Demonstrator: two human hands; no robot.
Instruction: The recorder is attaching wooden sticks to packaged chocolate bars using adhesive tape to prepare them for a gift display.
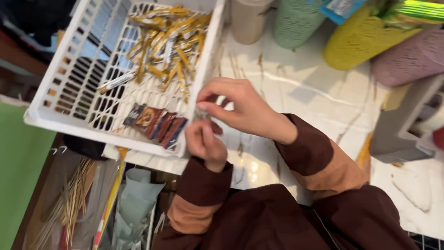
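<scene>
A white slotted plastic basket point(69, 65) sits on a marbled counter and holds a heap of thin yellow stick sachets point(169, 41) and a few brown sachets point(155, 122). My left hand point(203, 141) is curled at the basket's near right corner. My right hand point(240, 109) is just above it, thumb and fingers pinched together at the basket's rim. Both hands meet around something small between them; it is too hidden to name. Brown sleeves with orange bands cover both arms.
Behind the basket stand a beige cup point(249, 18), a green knitted holder point(296, 21), a yellow one point(360, 37) and a pink one point(411, 58). A grey box point(402, 129) is at the right. Wooden sticks point(74, 199) and wrapped items lie below the counter edge.
</scene>
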